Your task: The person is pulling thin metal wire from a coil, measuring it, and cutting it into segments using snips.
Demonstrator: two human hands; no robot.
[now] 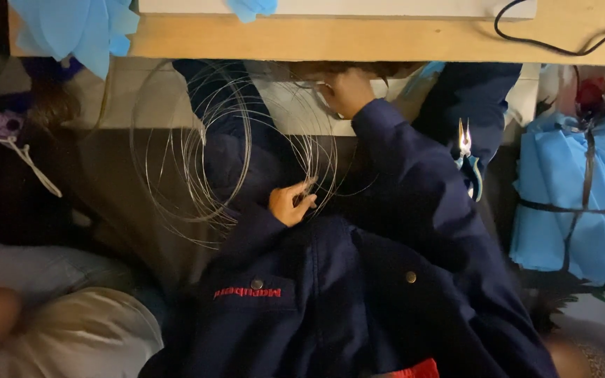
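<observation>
A person in a dark blue jacket handles a loose coil of thin wire point(204, 154). The left hand point(290, 204) pinches the loops at the coil's four o'clock; the right hand point(346, 89) grips strands at two o'clock. Blue-handled pliers point(468, 159) lie at three o'clock.

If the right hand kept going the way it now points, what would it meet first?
Probably the pale wooden bench edge just above it; the right hand reaches up at the coil of thin silvery wire, though depth is unclear.
</observation>
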